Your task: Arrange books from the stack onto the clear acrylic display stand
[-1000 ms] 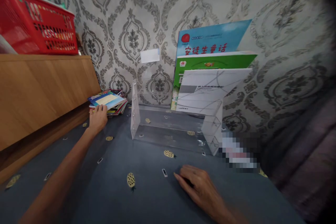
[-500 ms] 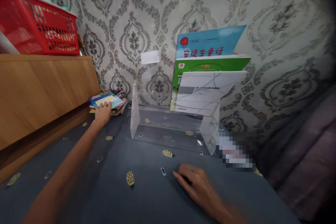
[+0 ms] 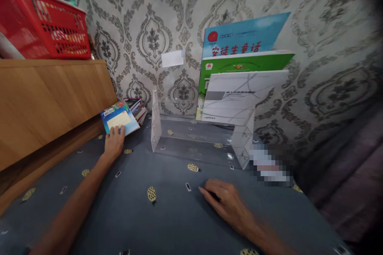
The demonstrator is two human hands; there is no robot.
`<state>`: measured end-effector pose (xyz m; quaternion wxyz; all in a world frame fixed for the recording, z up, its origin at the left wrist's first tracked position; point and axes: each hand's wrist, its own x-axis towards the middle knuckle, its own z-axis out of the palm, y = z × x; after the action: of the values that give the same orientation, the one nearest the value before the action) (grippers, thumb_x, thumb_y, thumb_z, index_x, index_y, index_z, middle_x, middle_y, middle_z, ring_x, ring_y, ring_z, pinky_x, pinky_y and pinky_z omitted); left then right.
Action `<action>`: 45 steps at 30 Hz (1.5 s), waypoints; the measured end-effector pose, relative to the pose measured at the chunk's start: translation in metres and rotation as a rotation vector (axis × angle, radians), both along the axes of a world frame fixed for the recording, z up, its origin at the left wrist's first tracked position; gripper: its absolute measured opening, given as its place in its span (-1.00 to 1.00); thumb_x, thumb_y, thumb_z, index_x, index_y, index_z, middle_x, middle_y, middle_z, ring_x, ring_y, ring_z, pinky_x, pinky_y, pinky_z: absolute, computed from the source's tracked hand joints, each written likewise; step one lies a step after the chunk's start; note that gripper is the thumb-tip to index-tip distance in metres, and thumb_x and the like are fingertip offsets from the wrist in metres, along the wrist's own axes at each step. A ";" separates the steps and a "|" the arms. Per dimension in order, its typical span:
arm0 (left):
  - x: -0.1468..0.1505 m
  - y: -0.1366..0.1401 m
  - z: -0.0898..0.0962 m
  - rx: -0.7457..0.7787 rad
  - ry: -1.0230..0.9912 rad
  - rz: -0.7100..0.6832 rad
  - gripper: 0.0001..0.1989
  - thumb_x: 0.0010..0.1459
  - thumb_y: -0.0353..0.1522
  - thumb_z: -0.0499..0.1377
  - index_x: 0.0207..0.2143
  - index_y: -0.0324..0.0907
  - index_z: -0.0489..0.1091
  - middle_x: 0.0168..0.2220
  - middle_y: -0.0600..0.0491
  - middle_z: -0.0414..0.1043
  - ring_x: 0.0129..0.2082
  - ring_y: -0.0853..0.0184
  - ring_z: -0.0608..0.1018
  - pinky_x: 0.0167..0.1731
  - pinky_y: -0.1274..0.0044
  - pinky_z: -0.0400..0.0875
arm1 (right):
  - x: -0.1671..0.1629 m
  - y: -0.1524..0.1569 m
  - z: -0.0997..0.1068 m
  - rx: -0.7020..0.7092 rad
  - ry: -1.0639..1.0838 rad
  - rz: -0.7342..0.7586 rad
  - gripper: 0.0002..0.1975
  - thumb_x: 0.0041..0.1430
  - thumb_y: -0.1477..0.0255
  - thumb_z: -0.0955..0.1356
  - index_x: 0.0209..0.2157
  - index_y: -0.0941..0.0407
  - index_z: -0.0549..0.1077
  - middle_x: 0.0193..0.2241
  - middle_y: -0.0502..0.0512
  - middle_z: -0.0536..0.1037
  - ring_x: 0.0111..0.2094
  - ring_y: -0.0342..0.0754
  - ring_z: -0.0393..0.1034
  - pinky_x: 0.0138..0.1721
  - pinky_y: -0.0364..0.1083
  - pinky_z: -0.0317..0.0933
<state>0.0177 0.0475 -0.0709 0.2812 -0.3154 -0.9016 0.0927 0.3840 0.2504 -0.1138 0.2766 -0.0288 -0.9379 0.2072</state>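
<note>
My left hand (image 3: 114,142) grips the near edge of a blue book (image 3: 131,124) with a pale panel and barcodes on its cover. The fingers lie on top; the thumb is hidden. The book tilts up in front of a stack of books (image 3: 140,112) by the wooden cabinet. My right hand (image 3: 224,198) rests on the dark tablecloth, its fingers loosely curled with nothing seen in them. Beyond it stands a clear acrylic rack (image 3: 156,121). Towards the rack's right side, a white booklet (image 3: 236,101), a green book (image 3: 254,63) and a blue book with red characters (image 3: 239,36) stand upright, overlapping.
A wooden cabinet (image 3: 54,99) borders the left side, with a red basket (image 3: 26,28) on top. Patterned wallpaper (image 3: 140,36) covers the wall behind. A white label (image 3: 172,59) shows above the rack. At right lie a blurred-out item (image 3: 269,165) and a dark curtain (image 3: 338,171).
My left hand has drawn the blue book nearer, away from the stack, and its cover now faces me more. The right hand stays put. The view has shifted slightly.
</note>
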 end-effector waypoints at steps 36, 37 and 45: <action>0.040 -0.034 0.004 -0.212 -0.683 -0.198 -0.52 0.29 -0.14 -0.01 0.20 -0.04 0.31 0.20 -0.02 0.36 0.13 0.13 0.45 0.05 0.36 0.37 | 0.001 0.002 -0.004 -0.016 -0.031 0.006 -0.55 0.44 0.30 0.14 -0.54 0.09 0.32 -0.56 0.02 0.44 -0.53 -0.11 0.35 -0.45 -0.13 0.17; 0.026 -0.033 0.005 -0.175 -0.711 -0.185 -0.54 0.31 -0.13 -0.06 0.16 -0.04 0.35 0.17 0.01 0.41 0.11 0.19 0.47 0.06 0.42 0.36 | 0.001 0.002 -0.004 -0.021 -0.031 0.008 -0.56 0.44 0.29 0.15 -0.54 0.09 0.32 -0.57 0.02 0.44 -0.53 -0.11 0.35 -0.45 -0.13 0.17; -0.033 -0.019 -0.016 0.091 -0.483 0.177 -0.44 0.35 -0.21 -0.22 0.20 -0.32 0.28 0.18 -0.34 0.33 0.14 -0.13 0.43 0.04 0.08 0.31 | 0.000 0.000 -0.002 -0.005 -0.043 -0.019 -0.55 0.44 0.29 0.14 -0.55 0.09 0.31 -0.57 0.02 0.43 -0.53 -0.12 0.33 -0.46 -0.14 0.16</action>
<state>-0.0155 0.0285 -0.0867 0.0627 -0.2355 -0.9699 -0.0016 0.3842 0.2503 -0.1155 0.2584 -0.0427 -0.9428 0.2062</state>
